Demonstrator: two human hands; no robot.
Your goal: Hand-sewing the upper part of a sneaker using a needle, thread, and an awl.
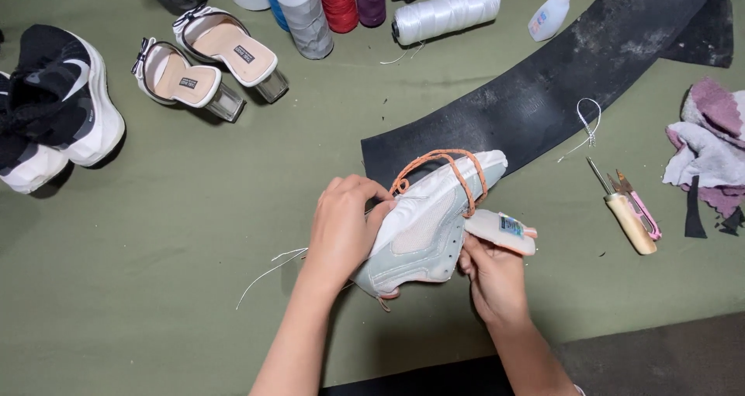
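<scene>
both hands on pale sneaker (427, 229): left hand (341, 225) grips heel, right hand (493, 276) pinches small glue bottle (503, 231) against sole.

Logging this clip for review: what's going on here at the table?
A person holds a pale sneaker with orange laces over a green table. The left hand grips its heel end; the right hand holds a small glue bottle against the shoe's side. Nearby lie a black rubber strip, an awl, pink snips, thread spools, heeled sandals and a black-and-white sneaker.
</scene>
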